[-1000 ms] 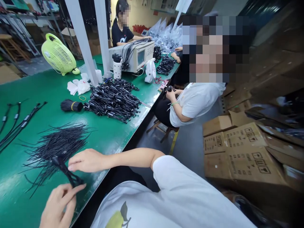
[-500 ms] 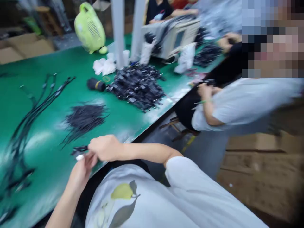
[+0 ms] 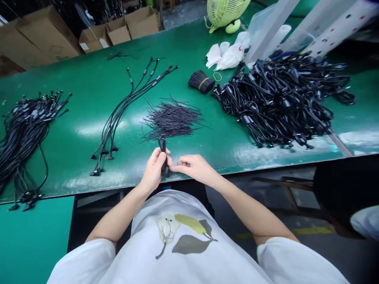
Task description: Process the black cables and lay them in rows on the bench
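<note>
1. Head view: the left hand (image 3: 153, 169) pinches a folded black cable (image 3: 162, 145) between thumb and fingers, just above the near edge of the green table (image 3: 133, 179).
2. The folded cable stands lengthwise near to far, its looped end on the far side of the grip and its other end showing on the near side.
3. The right hand (image 3: 194, 169) is on the cable's right, its fingertips at the near part and thus across the long axis. They look drawn together, but blur hides whether they pinch anything; I cannot tell.
4. Just beyond the loop lies a loose pile of thin black strips (image 3: 174, 118), about straight ahead of both hands, with the left hand slightly nearer.
5. Farther and to the right is a banded bundle of strips (image 3: 200, 81), a yellow rubber band (image 3: 217, 76) beside it.
6. Well to the right lies a large heap of folded cables (image 3: 284, 104); to the left, a few unfolded cables (image 3: 121, 107) slant from near left to far right, with a thicker bunch of cables (image 3: 25, 130) at far left.
</note>
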Demonstrator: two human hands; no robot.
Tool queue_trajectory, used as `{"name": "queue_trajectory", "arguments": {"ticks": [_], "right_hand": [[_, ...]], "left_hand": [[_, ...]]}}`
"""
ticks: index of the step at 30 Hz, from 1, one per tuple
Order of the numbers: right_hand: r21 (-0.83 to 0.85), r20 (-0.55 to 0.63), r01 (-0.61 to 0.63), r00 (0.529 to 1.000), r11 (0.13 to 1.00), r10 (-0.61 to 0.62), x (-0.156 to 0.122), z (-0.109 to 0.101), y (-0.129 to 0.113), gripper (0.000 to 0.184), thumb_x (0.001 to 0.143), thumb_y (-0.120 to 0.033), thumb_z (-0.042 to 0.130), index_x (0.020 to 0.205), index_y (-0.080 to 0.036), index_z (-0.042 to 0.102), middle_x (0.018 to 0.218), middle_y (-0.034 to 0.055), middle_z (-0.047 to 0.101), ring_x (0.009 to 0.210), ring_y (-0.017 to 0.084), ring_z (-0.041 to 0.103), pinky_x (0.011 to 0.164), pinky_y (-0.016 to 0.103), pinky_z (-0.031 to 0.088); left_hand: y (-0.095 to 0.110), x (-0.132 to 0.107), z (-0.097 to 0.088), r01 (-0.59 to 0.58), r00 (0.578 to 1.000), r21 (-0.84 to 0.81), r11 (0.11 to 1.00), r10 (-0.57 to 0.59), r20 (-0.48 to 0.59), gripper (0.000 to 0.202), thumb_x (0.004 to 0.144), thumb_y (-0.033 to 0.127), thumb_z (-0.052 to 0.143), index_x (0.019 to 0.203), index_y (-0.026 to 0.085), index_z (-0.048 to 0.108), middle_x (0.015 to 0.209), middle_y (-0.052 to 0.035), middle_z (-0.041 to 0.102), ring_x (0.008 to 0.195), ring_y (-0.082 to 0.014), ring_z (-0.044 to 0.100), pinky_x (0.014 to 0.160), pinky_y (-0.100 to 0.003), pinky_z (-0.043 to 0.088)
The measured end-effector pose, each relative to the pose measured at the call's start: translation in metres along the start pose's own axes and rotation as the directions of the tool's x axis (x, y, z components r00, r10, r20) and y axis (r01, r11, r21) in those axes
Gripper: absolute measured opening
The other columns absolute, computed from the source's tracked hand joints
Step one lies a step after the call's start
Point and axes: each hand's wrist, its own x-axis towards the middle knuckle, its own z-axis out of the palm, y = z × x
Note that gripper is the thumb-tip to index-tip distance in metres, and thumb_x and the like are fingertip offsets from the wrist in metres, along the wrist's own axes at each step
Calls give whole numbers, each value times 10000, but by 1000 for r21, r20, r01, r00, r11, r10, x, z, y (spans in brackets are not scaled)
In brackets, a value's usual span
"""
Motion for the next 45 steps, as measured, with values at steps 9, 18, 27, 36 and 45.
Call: {"name": "queue_trajectory", "arguments": {"ticks": [9,18,27,36,45], "right_hand": [[-736,43,389,844,555,-535,-4,-13,2,288,964,-248,446,1178,-125,595,985,112,643,901,203,555,804,335,438],[-704,-438,221,612,675,-658,-21,-20,34,237,922,-183,537,1146,-174,615,957,86,628,868,157,578,780,280,478],[-705,-231,144,879,694,-417,0,11,44,355,967,-197,369,1269,-87,519,1071,154,628,897,234,546,789,380,442],[-661,-225,-105,972,743,-63,10,-12,64,274,996,-306,348,994,-153,575,869,84,646,794,188,600,675,280,425],[-471,-859,-748,509,468,-51,-28,-280,132,441,1006,-364,340,1231,-20,500,1141,198,564,953,162,567,837,297,441]], "left_hand": [[3,14,-22,-455,887,807,376,108,450,235,884,385,587,1023,211,663,1046,-90,684,997,-243,615,960,-427,421],[1,10,-24,-75,986,305,950,24,167,553,939,459,464,1446,271,348,1500,-135,388,1288,-269,487,1018,-444,450],[-7,22,2,-42,995,271,962,16,97,327,908,405,550,1151,206,642,1247,-85,637,1167,-215,577,969,-325,485],[-7,27,-10,-36,999,417,908,32,17,403,839,422,627,1174,201,596,1186,-89,645,1095,-224,606,967,-374,482],[-24,11,-83,168,983,603,780,-88,-159,425,814,516,594,1126,227,611,1173,-70,655,1114,-266,599,1082,-475,372]]}}
